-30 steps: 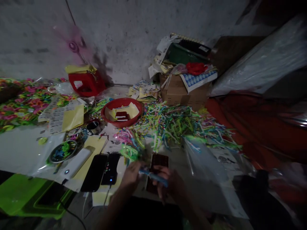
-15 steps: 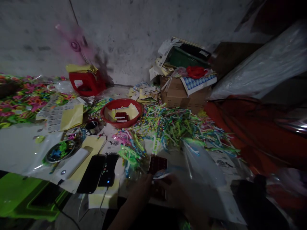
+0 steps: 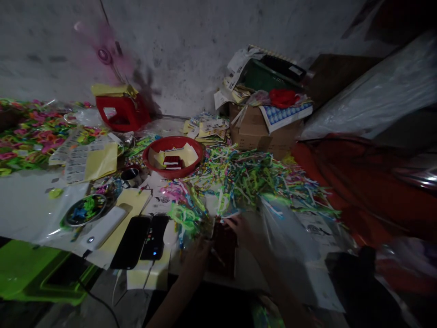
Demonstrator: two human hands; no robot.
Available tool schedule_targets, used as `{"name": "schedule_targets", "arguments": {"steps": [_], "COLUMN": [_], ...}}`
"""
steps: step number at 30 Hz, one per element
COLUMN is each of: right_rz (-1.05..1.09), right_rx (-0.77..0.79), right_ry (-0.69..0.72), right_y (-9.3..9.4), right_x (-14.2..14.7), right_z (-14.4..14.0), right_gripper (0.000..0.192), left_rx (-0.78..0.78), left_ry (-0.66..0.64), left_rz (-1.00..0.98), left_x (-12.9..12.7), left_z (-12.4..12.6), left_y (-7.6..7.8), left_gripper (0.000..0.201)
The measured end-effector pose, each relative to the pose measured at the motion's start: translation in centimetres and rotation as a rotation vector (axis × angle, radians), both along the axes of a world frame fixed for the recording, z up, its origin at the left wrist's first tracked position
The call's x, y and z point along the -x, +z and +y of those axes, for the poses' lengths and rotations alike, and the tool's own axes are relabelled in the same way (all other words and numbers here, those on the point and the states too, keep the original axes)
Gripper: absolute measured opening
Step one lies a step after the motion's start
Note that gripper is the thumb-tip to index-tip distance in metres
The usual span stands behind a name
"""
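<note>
A dark red flat board or card (image 3: 223, 259) lies at the front of the table, between my two hands. My right hand (image 3: 241, 230) reaches over its far right corner, fingers stretched apart. Just past those fingertips is a thin blue-and-white strip (image 3: 232, 215); whether they touch it, I cannot tell. Low at the board's left edge is my left hand (image 3: 201, 249), dark and blurred, its fingers hard to make out. Beyond both hands spreads a heap of colourful beaded strings (image 3: 252, 175), with green strands (image 3: 186, 216) close to my left hand.
Left of my hands lie a black phone (image 3: 131, 241), a second dark device (image 3: 154, 237) with a cable, and a white power bank (image 3: 106, 228). A red bowl (image 3: 146, 161), a metal cup (image 3: 130, 178) and a clear plastic bag (image 3: 290, 230) are around. A cardboard box (image 3: 249, 130) stands behind.
My right hand has moved forward from the board's middle to its far edge, and its fingers have spread. The left hand has shifted slightly left. The view has tilted a little.
</note>
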State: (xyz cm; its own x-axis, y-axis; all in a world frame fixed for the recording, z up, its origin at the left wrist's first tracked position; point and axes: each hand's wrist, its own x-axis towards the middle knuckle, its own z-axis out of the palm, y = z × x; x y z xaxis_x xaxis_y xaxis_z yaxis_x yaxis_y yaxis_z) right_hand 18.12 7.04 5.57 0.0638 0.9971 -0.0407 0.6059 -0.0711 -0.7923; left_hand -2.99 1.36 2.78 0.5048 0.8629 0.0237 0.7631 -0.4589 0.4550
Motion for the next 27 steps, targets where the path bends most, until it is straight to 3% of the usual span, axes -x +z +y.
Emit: {"name": "schedule_targets", "arguments": {"steps": [6,16,18,23,27], "right_rz": [-0.258,-0.301,-0.336,-0.474,-0.61], "right_rx": [-0.068,0.051,0.073,0.059,0.106], "right_ry": [0.125,0.214,0.219,0.232,0.231], "right_y": [0.5,2.2,2.6,3.7,4.8], "right_x": [0.1,0.1,-0.2,0.1,1.3], "right_z": [0.4,1.9,2.0,1.9,1.6], "right_gripper": [0.018,0.022,0.021,0.02,0.022], "left_rx": [-0.043,-0.142,-0.178,-0.36,-0.394], "left_ry": [-0.012,-0.044,-0.039,-0.112,-0.165], "left_rz": [-0.023,-0.073,-0.142,-0.525,-0.658], "left_x": [-0.5,-0.2,-0.4,-1.4,-2.0], "left_z": [1.1,0.8,0.2,-1.4,-2.3], "left_y": [0.1,3.3,4.3,7.5,9.5], "left_gripper": [0.048,0.02,0.017,0.019,0.023]}}
